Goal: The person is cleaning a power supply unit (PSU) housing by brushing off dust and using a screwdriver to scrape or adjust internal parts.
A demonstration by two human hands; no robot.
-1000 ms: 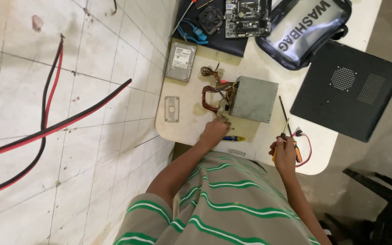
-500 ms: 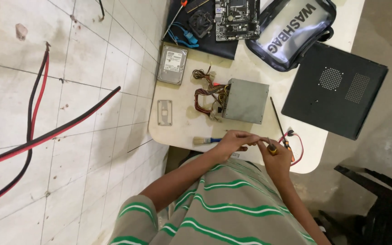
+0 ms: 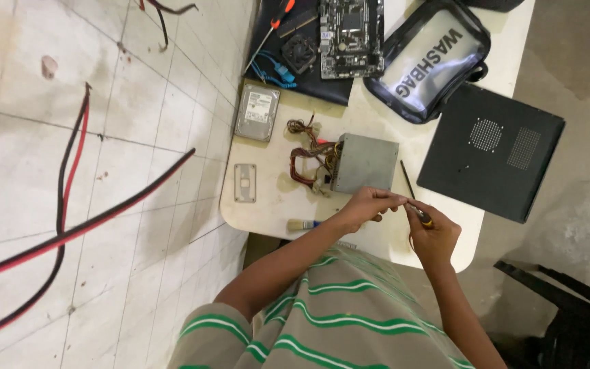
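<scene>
free: bare table (image 3: pixel 268 208) left of hands | blocked ahead — power supply (image 3: pixel 363 162), black panel (image 3: pixel 489 150) right

One head camera looks steeply down, fairly near, on the table (image 3: pixel 268 205).

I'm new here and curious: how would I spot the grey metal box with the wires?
Find the pale table. Near its middle, just beyond the person's left hand, sits the grey metal box. It alone trails a bundle of red and yellow wires.
</scene>
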